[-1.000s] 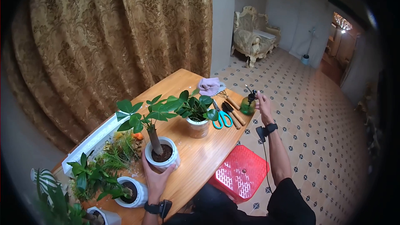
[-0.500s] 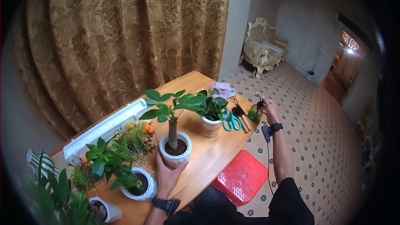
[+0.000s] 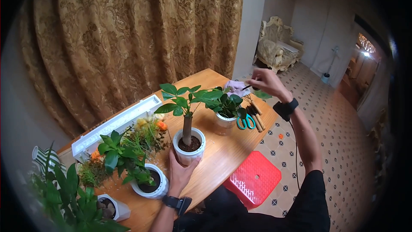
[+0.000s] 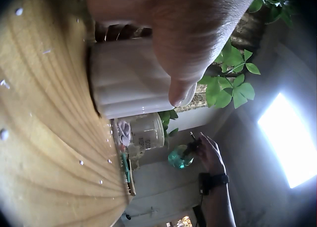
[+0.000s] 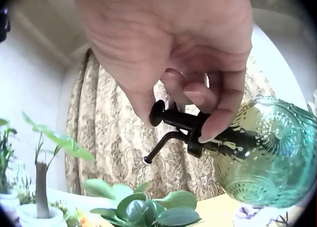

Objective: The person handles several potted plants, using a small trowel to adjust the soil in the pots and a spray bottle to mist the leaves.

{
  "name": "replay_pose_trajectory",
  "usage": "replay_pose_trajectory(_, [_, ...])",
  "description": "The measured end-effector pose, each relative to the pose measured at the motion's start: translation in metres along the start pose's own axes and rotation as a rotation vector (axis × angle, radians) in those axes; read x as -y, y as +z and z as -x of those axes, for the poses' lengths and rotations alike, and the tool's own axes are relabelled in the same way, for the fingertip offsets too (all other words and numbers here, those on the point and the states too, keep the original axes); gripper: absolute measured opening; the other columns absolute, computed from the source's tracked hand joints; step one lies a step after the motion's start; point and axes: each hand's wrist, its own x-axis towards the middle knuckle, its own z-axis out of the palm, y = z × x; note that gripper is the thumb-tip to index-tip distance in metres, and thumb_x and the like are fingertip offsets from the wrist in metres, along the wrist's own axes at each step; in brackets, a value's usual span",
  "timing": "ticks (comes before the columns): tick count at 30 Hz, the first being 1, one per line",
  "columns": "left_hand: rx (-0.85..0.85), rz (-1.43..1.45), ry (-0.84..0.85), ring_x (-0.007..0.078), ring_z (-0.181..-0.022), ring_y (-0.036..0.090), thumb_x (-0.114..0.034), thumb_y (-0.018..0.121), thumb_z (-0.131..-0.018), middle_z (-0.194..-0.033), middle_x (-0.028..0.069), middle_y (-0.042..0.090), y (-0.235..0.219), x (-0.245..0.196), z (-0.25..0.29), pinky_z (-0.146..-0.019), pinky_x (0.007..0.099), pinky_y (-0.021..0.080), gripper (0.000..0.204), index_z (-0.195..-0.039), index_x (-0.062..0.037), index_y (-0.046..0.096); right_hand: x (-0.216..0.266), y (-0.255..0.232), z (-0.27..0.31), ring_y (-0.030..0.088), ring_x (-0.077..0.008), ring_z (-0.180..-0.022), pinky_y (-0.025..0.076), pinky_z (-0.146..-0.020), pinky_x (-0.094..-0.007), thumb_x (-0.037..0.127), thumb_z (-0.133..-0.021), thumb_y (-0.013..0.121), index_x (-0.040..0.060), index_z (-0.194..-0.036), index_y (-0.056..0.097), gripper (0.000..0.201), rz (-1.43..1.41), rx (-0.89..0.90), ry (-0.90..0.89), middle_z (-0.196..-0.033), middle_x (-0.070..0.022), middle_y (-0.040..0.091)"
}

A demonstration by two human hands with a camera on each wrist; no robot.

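Note:
My left hand (image 3: 181, 172) curls round the white pot (image 3: 189, 157) that holds a thick-stemmed leafy plant (image 3: 187, 129); in the left wrist view the thumb lies at the rim of this pot (image 4: 131, 81). My right hand (image 3: 269, 83) is raised above the table's far right corner. The right wrist view shows the right hand (image 5: 198, 63) gripping the black pump neck of a green glass spray bottle (image 5: 270, 155), its nozzle over a broad-leaved plant (image 5: 143, 207). That plant stands in a second white pot (image 3: 225, 124).
Teal scissors (image 3: 246, 122), wooden-handled tools (image 3: 259, 120) and a lilac cloth (image 3: 236, 87) lie at the table's right end. Cut flowers (image 3: 146, 137), a white trough (image 3: 116, 122) and more potted plants (image 3: 150, 182) fill the left. A red stool (image 3: 256, 176) stands below the near edge.
My right hand has lifted the spray bottle from the table's right corner, up and towards the broad-leaved plant. The left hand still holds its pot. The head view has turned.

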Motion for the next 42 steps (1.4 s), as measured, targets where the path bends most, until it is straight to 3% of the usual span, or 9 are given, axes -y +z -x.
replay_pose_trajectory(2, [-0.005, 0.004, 0.009, 0.0252, -0.133, 0.050, -0.020, 0.088, -0.082, -0.144, 0.0182, 0.051, 0.000, 0.006, -0.001, -0.115, 0.0391, 0.039, 0.089, -0.148, 0.0038, 0.033, 0.030, 0.010, -0.008, 0.066, -0.0359, -0.065, 0.051, -0.063, -0.0446, 0.034, -0.085, 0.080, 0.0018, -0.085, 0.068, 0.034, 0.199, 0.013, -0.106, -0.074, -0.0167, 0.069])
replay_pose_trajectory(4, [0.017, 0.047, -0.006, 0.0317, -0.137, 0.048, -0.025, 0.090, -0.079, -0.148, 0.0226, 0.048, 0.000, 0.013, -0.002, -0.115, 0.0425, 0.039, 0.099, -0.152, 0.0029, 0.029, 0.043, 0.022, -0.015, 0.067, -0.0397, -0.068, 0.051, -0.062, -0.0456, 0.027, -0.081, 0.081, 0.0031, -0.084, 0.069, 0.027, 0.253, 0.008, -0.196, -0.075, -0.0186, 0.070])
replay_pose_trajectory(14, [0.008, -0.008, 0.019, 0.0352, -0.141, 0.045, -0.030, 0.089, -0.079, -0.151, 0.0255, 0.044, -0.001, 0.019, -0.002, -0.118, 0.0445, 0.037, 0.105, -0.155, 0.0051, 0.024, 0.063, 0.051, -0.011, 0.064, -0.0358, -0.068, 0.048, -0.066, -0.0454, 0.030, -0.083, 0.078, 0.0047, -0.081, 0.062, 0.030, 0.309, 0.208, -0.316, -0.067, -0.0145, 0.063])
replay_pose_trajectory(21, [0.007, -0.071, -0.002, 0.0370, -0.141, 0.045, -0.034, 0.088, -0.080, -0.151, 0.0267, 0.044, -0.002, 0.014, 0.000, -0.117, 0.0461, 0.037, 0.106, -0.155, 0.0060, 0.024, 0.056, 0.054, -0.017, 0.064, -0.0345, -0.068, 0.047, -0.065, -0.0450, 0.031, -0.082, 0.080, 0.0053, -0.082, 0.061, 0.031, 0.523, 0.094, -0.350, -0.066, -0.0117, 0.063])
replay_pose_trajectory(25, [0.012, -0.041, 0.026, 0.0371, -0.141, 0.045, -0.035, 0.088, -0.080, -0.151, 0.0269, 0.044, -0.002, 0.009, -0.002, -0.118, 0.0458, 0.037, 0.107, -0.155, 0.0061, 0.024, 0.051, 0.056, -0.016, 0.061, -0.0354, -0.065, 0.046, -0.063, -0.0455, 0.027, -0.082, 0.078, 0.0050, -0.079, 0.058, 0.030, 0.303, 0.120, -0.423, -0.062, -0.0136, 0.058])
replay_pose_trajectory(28, [0.006, -0.066, 0.004, 0.0294, -0.139, 0.046, -0.025, 0.088, -0.082, -0.149, 0.0211, 0.046, -0.002, 0.007, 0.001, -0.118, 0.0410, 0.036, 0.098, -0.153, 0.0040, 0.027, 0.051, 0.059, -0.016, 0.061, -0.0363, -0.064, 0.045, -0.062, -0.0460, 0.025, -0.082, 0.078, 0.0048, -0.080, 0.059, 0.028, 0.404, 0.086, -0.379, -0.061, -0.0139, 0.057])
replay_pose_trajectory(32, [-0.018, -0.098, 0.010, 0.0303, -0.139, 0.046, -0.025, 0.088, -0.082, -0.148, 0.0214, 0.046, 0.000, 0.013, -0.001, -0.118, 0.0413, 0.036, 0.098, -0.153, 0.0038, 0.028, 0.057, 0.053, -0.014, 0.058, -0.0385, -0.062, 0.043, -0.060, -0.0467, 0.022, -0.080, 0.077, 0.0043, -0.078, 0.058, 0.026, 0.193, 0.111, -0.412, -0.060, -0.0168, 0.055])
replay_pose_trajectory(40, [0.018, -0.092, -0.009, 0.0375, -0.144, 0.042, -0.038, 0.088, -0.080, -0.153, 0.0277, 0.042, 0.000, 0.019, 0.000, -0.120, 0.0452, 0.034, 0.109, -0.156, 0.0063, 0.023, 0.057, 0.043, -0.014, 0.064, -0.0322, -0.070, 0.047, -0.066, -0.0443, 0.025, -0.080, 0.081, 0.0076, -0.089, 0.070, 0.023, 0.199, 0.192, -0.277, -0.071, -0.0117, 0.066])
replay_pose_trajectory(42, [0.023, -0.055, -0.005, 0.0374, -0.144, 0.043, -0.036, 0.088, -0.080, -0.153, 0.0273, 0.042, -0.001, 0.018, 0.000, -0.119, 0.0451, 0.035, 0.108, -0.155, 0.0067, 0.023, 0.052, 0.048, -0.015, 0.063, -0.0317, -0.068, 0.047, -0.066, -0.0442, 0.025, -0.079, 0.080, 0.0080, -0.090, 0.071, 0.022, 0.392, 0.134, -0.290, -0.070, -0.0123, 0.064])
